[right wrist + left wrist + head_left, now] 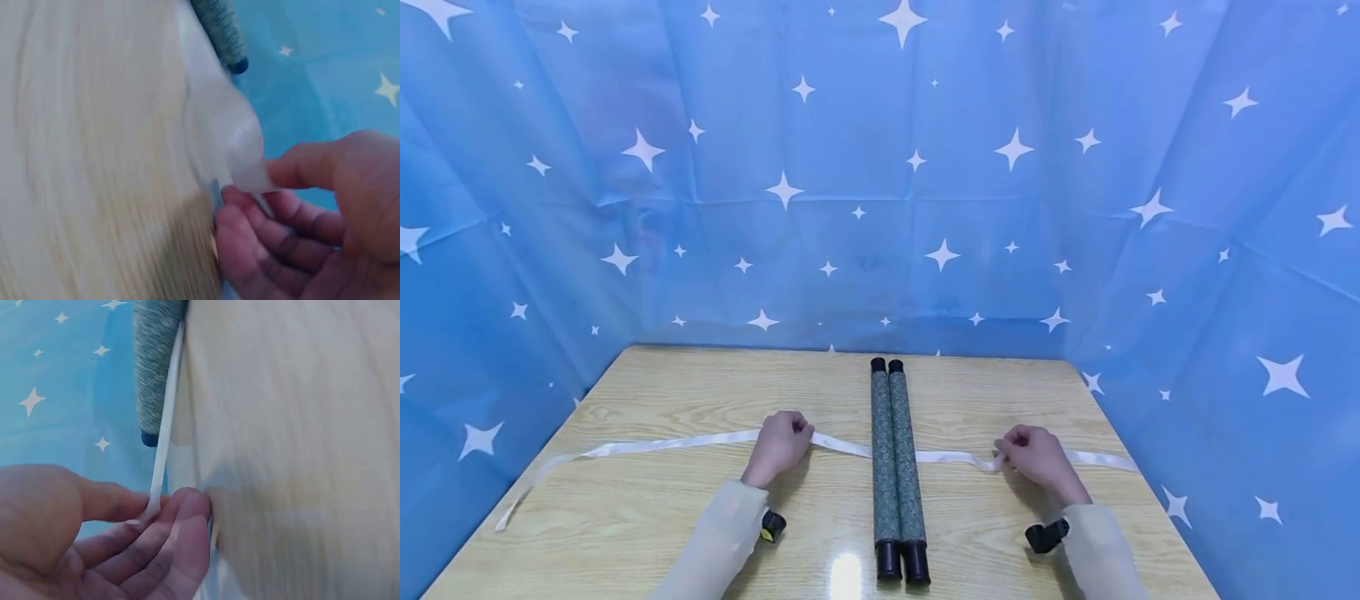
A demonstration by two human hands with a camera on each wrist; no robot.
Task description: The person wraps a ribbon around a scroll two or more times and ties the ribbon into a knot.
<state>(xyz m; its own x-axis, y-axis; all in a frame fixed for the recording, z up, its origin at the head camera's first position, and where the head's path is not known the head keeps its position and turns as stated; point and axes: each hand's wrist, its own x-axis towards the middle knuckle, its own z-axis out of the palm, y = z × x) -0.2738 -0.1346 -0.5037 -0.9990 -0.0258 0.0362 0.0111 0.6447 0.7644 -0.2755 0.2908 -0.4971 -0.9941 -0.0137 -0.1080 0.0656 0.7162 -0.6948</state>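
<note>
A rolled scroll [885,467], two parallel grey-green rolls with black end knobs, lies lengthwise on the table. Crossing it from left to right is a white ribbon [842,446], whose middle is hidden beneath the rolls. My left hand [784,442] pinches the ribbon between thumb and fingers, left of the scroll; the left wrist view has that stretch of ribbon [165,419] running taut toward the roll [156,369]. On the other side, my right hand [1037,457] pinches the ribbon too. There the ribbon [234,125] bows in a slack curve between roll and fingertips.
The wood-grain table [685,508] carries the ribbon's left tail [535,475], which trails to the left edge, and its right tail [1105,459], which reaches the right edge. A blue curtain with white stars [865,167] surrounds the table's back and sides.
</note>
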